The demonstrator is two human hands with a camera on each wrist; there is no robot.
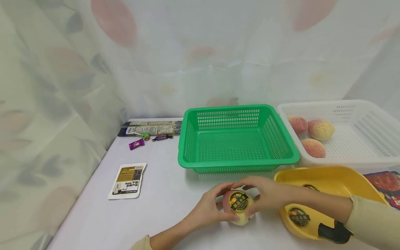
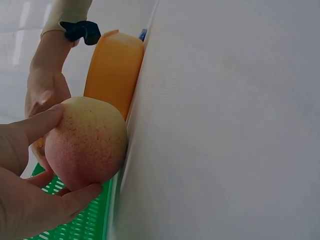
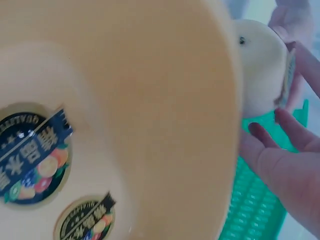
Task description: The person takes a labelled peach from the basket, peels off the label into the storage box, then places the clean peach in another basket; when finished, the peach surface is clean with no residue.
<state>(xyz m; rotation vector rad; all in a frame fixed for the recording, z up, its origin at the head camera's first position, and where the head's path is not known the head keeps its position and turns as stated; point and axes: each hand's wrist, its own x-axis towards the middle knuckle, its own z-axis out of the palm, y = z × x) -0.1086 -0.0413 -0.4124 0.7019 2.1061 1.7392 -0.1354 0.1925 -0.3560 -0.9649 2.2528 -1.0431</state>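
Observation:
A pink and pale-yellow peach (image 1: 246,218) sits on the white table in front of the green basket. On its upper side is a round black-and-gold fruit sticker (image 1: 239,201). My left hand (image 1: 208,207) grips the peach from the left, thumb and fingers on opposite sides. From the right, my right hand (image 1: 265,192) curls its fingers round the peach, the thumb at the sticker's lower edge. In the left wrist view the peach (image 2: 90,140) shows its blushed side, away from the sticker. The right wrist view shows the sticker (image 3: 289,79) edge-on beside the right hand's fingertips.
Beneath my right forearm is a yellow basin (image 1: 331,175) holding loose stickers (image 1: 298,217). The green basket (image 1: 231,146) stands behind the hands. Several peaches (image 1: 321,129) lie in a white basket (image 1: 356,139). A white packet (image 1: 127,181) and small candies (image 1: 136,144) are at left.

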